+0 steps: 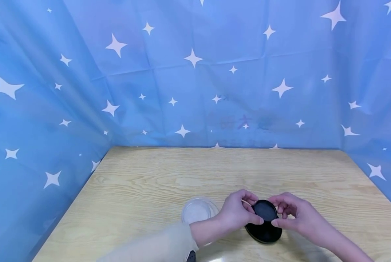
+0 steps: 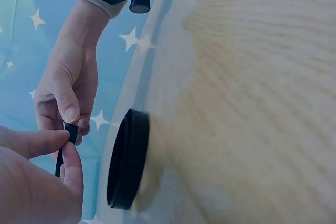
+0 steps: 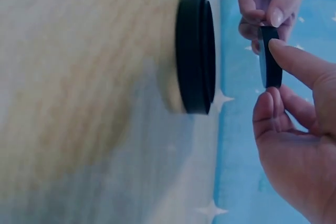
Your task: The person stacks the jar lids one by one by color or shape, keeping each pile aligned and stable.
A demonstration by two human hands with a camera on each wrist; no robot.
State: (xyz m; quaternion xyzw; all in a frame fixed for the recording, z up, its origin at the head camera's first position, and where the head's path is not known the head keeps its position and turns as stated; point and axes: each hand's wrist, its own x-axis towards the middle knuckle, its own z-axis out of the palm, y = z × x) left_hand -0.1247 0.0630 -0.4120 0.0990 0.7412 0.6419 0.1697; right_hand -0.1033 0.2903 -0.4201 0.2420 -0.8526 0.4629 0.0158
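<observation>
Both hands hold a small black round disc with a raised rim [image 1: 265,210], above a wider black round dish [image 1: 264,233]. My left hand [image 1: 238,211] pinches its left edge between thumb and fingers. On the opposite edge, my right hand [image 1: 295,214] does the same, thumb nearer to me. Seen edge-on in the right wrist view, the disc [image 3: 270,59] is thin and stands apart from the dish [image 3: 191,56]. That dish rests flat on the table, and its low side wall shows in the left wrist view [image 2: 137,161].
A clear round plastic container [image 1: 197,210] sits left of the hands, partly hidden behind the left forearm. The table [image 1: 169,174] has a light wood-grain top. Blue cloth with white stars [image 1: 195,91] hangs at the back and sides.
</observation>
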